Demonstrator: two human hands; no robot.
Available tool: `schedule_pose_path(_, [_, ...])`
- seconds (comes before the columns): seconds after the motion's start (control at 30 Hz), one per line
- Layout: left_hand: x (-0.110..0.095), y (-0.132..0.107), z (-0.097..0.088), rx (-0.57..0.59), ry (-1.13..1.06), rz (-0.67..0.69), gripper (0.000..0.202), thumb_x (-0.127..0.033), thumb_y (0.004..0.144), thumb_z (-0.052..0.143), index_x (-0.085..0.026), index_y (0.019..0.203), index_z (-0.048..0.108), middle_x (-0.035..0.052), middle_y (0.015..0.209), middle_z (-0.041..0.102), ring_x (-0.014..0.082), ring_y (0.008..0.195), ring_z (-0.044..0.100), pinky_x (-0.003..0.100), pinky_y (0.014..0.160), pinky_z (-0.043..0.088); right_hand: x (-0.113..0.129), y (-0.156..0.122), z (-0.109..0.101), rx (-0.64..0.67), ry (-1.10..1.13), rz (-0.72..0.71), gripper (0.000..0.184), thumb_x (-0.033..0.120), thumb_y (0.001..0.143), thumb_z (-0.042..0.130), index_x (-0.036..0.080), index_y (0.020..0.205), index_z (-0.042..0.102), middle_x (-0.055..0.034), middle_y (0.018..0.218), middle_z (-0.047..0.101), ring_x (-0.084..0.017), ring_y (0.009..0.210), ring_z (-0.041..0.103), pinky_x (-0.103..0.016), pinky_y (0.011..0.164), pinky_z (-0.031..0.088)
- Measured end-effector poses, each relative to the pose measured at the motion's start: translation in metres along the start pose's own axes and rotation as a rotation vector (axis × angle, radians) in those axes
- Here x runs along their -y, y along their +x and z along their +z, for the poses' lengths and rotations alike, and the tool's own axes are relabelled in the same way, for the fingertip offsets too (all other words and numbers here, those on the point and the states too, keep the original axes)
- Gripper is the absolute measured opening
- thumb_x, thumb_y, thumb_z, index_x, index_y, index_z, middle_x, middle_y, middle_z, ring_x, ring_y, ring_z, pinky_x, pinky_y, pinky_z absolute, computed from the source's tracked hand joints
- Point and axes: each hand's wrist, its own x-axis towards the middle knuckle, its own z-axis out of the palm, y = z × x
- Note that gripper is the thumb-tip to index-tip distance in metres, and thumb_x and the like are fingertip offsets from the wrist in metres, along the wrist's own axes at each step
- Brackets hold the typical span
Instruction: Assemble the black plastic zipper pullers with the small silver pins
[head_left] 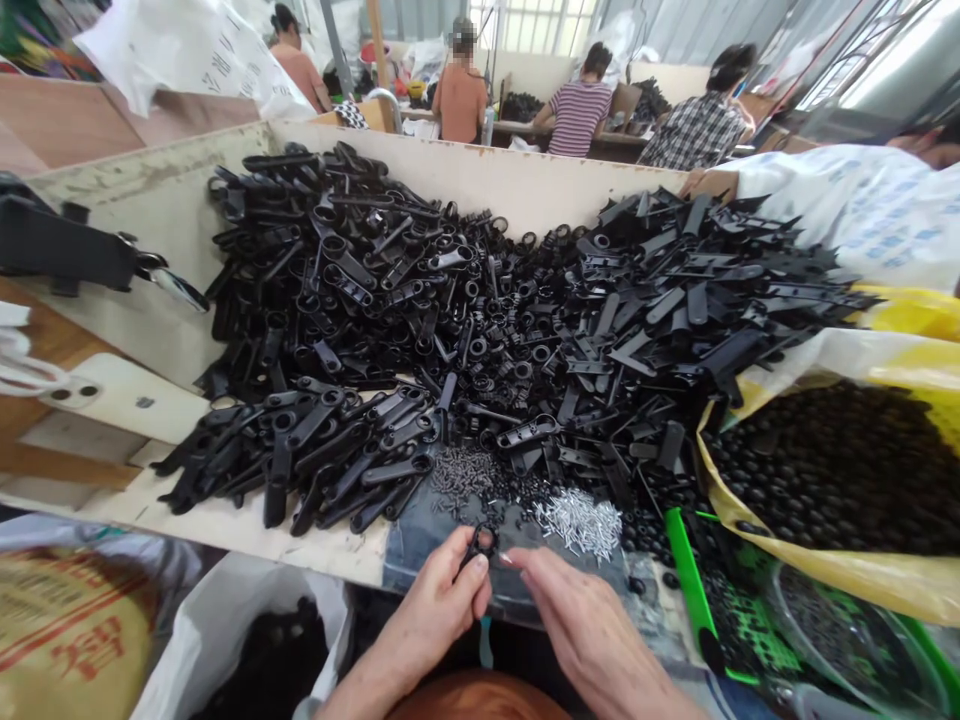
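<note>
Nearest of all, the left grip [451, 588] was clamped on a black part [486, 542], thumb and fingers pinching it, its ring end poking out past them! The right grip [561, 596] hung just to the right, fingertips close beside that ring; whether they were together on something small, you could not tell. Under both, a dark mat [421, 538] covered the front of the tabletop [351, 562]. Low to the left of the left grip stood a white bag [189, 612], dark stuff inside. Right of the right grip, a green basket [682, 570], and past it a yellow bag [721, 512] loaded with black balls [840, 462]! Just beyond the right grip, a bright scatter of silver pins [581, 522]; just beyond the left, grey screws [460, 472]. Farther left, black handles [315, 440] lay bunched, a big heap [322, 270] behind them! Straight out past the grips, black rings [517, 352], loads of them; out to the right, flat pieces [697, 270] piled every which way. Behind it all ran a pale board [495, 182], and farthest off, people: one in a striped top [579, 112], one in a checked shirt [697, 128].
</note>
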Motion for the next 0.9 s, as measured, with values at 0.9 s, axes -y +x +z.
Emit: schedule_pose_path(0.9, [0.014, -0.001, 0.001, -0.08, 0.022, 0.009, 0.041, -0.061, 0.095, 0.051, -0.022, 0.106, 0.053, -0.0102, 0.06, 0.044, 0.0061, 0.045, 0.024, 0.019, 0.043, 0.018, 0.015, 0.019, 0.009, 0.277, -0.094, 0.141, 0.031, 0.006, 0.098, 0.039, 0.021, 0.105, 0.066, -0.0053, 0.091, 0.078, -0.02, 0.079, 0.077, -0.024, 0.066, 0.05])
